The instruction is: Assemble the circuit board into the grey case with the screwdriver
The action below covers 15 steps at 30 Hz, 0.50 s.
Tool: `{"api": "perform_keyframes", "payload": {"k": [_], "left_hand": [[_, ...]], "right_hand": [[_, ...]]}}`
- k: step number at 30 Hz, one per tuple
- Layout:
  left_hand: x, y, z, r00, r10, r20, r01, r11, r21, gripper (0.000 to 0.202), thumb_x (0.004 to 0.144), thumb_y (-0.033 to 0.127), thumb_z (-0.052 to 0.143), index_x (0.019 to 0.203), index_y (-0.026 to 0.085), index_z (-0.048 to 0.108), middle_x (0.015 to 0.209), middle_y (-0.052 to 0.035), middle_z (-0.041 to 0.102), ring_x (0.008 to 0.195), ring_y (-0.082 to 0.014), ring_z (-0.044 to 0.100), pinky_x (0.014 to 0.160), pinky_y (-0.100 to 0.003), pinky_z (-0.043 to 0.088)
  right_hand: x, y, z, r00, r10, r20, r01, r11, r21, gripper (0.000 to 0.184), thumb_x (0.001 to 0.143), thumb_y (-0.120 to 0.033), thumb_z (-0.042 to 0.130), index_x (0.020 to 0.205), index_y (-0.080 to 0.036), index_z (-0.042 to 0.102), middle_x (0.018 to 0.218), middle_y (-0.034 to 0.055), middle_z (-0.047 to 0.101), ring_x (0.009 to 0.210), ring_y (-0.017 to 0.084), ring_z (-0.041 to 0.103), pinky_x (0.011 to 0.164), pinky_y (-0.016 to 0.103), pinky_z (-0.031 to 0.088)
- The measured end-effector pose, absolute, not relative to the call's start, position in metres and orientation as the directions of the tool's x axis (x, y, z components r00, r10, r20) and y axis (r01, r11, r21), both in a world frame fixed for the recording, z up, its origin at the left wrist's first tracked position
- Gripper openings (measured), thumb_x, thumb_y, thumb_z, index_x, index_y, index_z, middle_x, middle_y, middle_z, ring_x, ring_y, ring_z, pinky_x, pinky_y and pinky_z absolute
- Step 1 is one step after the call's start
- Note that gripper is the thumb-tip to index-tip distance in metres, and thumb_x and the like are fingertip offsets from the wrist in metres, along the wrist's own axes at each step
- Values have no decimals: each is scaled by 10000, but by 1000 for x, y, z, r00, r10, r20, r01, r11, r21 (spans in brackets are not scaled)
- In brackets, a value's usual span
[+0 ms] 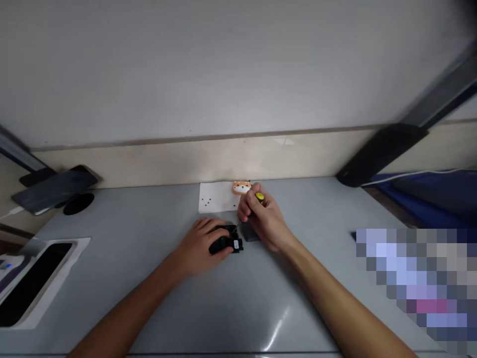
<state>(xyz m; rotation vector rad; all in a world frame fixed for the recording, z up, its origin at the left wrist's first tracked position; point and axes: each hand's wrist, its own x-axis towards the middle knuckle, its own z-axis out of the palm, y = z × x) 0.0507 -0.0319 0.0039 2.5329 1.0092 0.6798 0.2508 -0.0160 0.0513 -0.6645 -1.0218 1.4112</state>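
Note:
My left hand rests on the grey table with its fingers curled round a small black device, holding it down. My right hand is closed on a small screwdriver with a yellow cap; the tool slants down to the left, its tip at the top of the black device. A dark grey flat part lies just right of the device, under my right hand.
A white sheet of paper with several tiny black screws lies behind the hands, with an orange animal-shaped figure at its right edge. A phone on a stand is at the left. A black-and-white tray sits at the near left.

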Motion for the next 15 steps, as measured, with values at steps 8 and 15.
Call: {"api": "perform_keyframes", "payload": {"k": [8,15], "left_hand": [[52,-32,6,630,712,310,548,-691,471,208,906,287,713,1105,259,661,1279,-23,650,1179,-226,585,1063,-425,442],[51,-31,5,637,707,306,547,-695,467,210,923,303,699,1126,265,663,1253,-22,658,1174,-227,585,1067,-426,434]], "right_hand": [[245,-20,56,-112,977,183,-518,100,-849,256,980,-464,591,926,-219,643,850,14,557,762,148,543,725,299,459],[248,-23,54,-141,970,196,-495,102,-863,284,914,-396,728,846,-252,493,694,-60,458,586,112,485,589,270,398]]}}
